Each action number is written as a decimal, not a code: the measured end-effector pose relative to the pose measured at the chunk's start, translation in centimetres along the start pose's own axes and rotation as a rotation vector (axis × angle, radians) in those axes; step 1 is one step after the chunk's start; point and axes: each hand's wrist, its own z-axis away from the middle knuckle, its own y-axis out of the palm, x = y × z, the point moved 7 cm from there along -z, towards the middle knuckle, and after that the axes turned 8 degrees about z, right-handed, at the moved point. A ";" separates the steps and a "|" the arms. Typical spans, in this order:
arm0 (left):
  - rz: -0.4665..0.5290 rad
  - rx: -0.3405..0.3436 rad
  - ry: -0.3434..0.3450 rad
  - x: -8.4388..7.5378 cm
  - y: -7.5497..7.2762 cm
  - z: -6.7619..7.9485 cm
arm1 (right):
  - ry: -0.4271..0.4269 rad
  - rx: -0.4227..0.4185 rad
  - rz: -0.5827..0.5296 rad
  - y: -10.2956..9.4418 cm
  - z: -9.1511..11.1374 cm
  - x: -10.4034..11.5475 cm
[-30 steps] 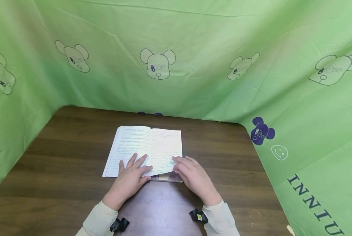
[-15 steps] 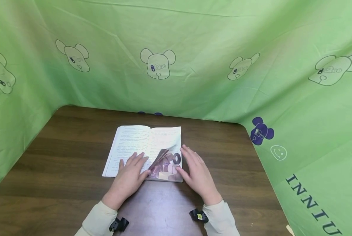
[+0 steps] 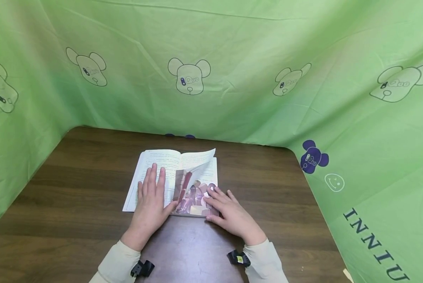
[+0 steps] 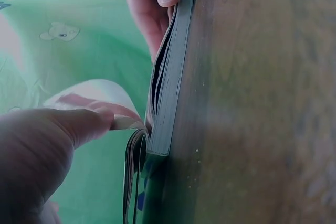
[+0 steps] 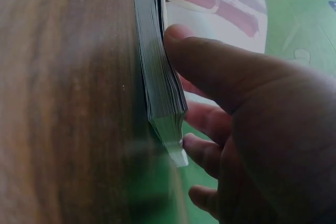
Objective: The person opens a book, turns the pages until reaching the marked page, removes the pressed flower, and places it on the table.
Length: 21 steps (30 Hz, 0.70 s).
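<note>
A page-turn seems midway, left hand (image 3: 150, 198) and right hand (image 3: 233, 215) resting on the book (image 3: 133, 195), fingers apart; the curled leaf (image 3: 198, 159) likely needs smoothing flat leftward.

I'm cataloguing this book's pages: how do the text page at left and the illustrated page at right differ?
The text page carries lines of print on white; the illustrated page shows a pinkish-purple picture. The left hand lies over the text page, while the right hand rests on the illustrated page. A curling leaf rises over part of the illustrated page, but none over the text page. Both are in one open book.
</note>
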 end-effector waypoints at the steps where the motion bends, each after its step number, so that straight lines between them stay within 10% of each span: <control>1: -0.009 -0.014 0.009 0.0 -0.1 0.0 | -0.001 -0.001 -0.001 0.0 0.0 0.0; 21: -0.090 0.041 0.069 0.2 0.2 -0.1 | 0.013 0.002 0.010 0.1 -0.1 -0.2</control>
